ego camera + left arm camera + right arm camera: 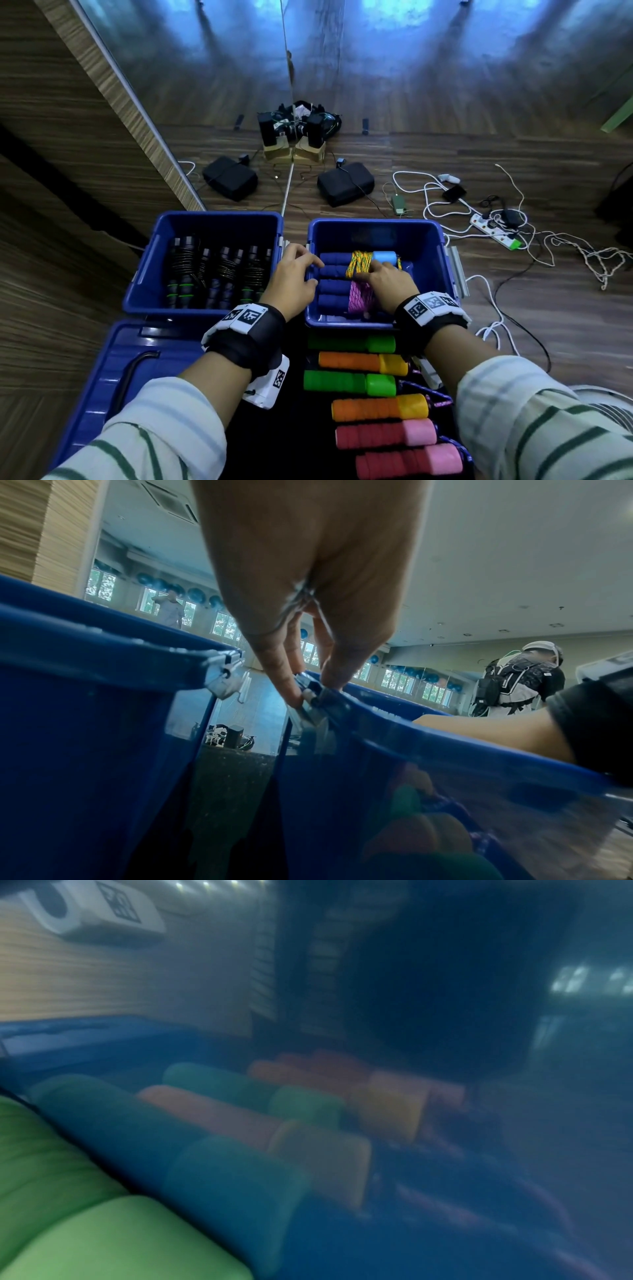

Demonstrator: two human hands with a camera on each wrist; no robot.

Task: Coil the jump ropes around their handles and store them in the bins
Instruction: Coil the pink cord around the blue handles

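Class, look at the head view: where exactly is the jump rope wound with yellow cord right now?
The yellow-corded jump rope with dark blue foam handles lies in the right-hand blue plastic bin, at its far end, beyond the pink-corded rope, under the right hand.

Gym studio: wall mirrors (219, 68), wood floor (445, 154), exercise balls (197, 595).

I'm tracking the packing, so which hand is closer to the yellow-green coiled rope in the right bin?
Right. The right hand rests against the yellow-green coiled rope inside the bin; the left hand holds the bin's left rim, apart from the rope.
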